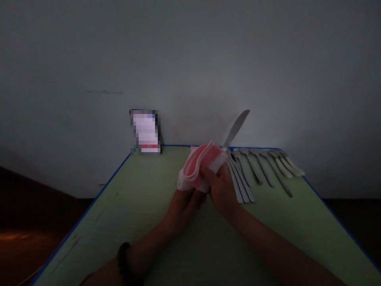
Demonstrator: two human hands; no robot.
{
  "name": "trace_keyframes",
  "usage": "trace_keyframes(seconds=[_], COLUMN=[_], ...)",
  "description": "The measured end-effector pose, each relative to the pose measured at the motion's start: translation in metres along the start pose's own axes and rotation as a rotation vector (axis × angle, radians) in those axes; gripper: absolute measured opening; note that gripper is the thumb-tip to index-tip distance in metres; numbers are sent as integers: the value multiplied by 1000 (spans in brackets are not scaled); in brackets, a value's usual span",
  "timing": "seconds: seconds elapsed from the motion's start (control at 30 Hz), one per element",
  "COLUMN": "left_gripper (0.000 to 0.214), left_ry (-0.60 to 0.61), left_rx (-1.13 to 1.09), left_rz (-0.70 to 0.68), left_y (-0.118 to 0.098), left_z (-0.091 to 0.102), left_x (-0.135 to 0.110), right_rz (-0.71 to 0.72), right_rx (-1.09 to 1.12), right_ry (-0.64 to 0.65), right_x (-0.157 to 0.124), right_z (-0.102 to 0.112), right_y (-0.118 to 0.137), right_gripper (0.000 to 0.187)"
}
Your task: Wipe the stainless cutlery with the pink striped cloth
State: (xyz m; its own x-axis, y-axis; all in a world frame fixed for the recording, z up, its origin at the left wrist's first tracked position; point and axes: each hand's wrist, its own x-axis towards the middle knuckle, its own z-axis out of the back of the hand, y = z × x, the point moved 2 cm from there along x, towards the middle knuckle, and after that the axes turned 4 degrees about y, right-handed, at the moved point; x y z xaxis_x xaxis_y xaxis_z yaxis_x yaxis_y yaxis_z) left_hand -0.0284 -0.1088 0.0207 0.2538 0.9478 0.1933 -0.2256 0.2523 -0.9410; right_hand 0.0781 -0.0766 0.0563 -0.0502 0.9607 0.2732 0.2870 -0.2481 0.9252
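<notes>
A pink and white cloth (202, 163) is folded and bunched between my hands above the table. From its right side a table knife's blade (237, 128) sticks up and to the right; the cloth and fingers hide its handle. My left hand (186, 206) grips the cloth from below, its fingertips partly covered. On the cloth's right side, my right hand (222, 188) is closed with the thumb pressed on the pink fabric. Which hand bears the knife I cannot tell. Just right of that hand, several table knives (241, 182) lie side by side.
Several spoons and forks (266, 171) lie in a row at the back right, beside pale-handled cutlery (287, 165) near the edge. A phone (147, 133) leans on the wall (190, 59) at the back left. The green table (143, 186) has a blue edge.
</notes>
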Motion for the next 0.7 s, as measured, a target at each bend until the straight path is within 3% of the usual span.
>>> trace_keyframes(seconds=[0.3,0.5,0.6,0.7], left_gripper=[32,25,28,32], left_ry=[20,-151,-123,-48], left_rx=[83,-5,-31,-62], left_rz=[-64,94,110,210], left_y=[-10,-6,-5,-1], left_z=[4,0,0,0], left_x=[-4,1,5,4], right_rz=[-24,-191,-167,-159], right_rx=[-67,-220,-212,-183], right_ry=[-57,-190,-194,-165], right_x=[-6,-16,-18,-17], right_z=[-4,-3,-5,-6], right_y=[1,-6,-7,-8], right_gripper=[26,43,42,41])
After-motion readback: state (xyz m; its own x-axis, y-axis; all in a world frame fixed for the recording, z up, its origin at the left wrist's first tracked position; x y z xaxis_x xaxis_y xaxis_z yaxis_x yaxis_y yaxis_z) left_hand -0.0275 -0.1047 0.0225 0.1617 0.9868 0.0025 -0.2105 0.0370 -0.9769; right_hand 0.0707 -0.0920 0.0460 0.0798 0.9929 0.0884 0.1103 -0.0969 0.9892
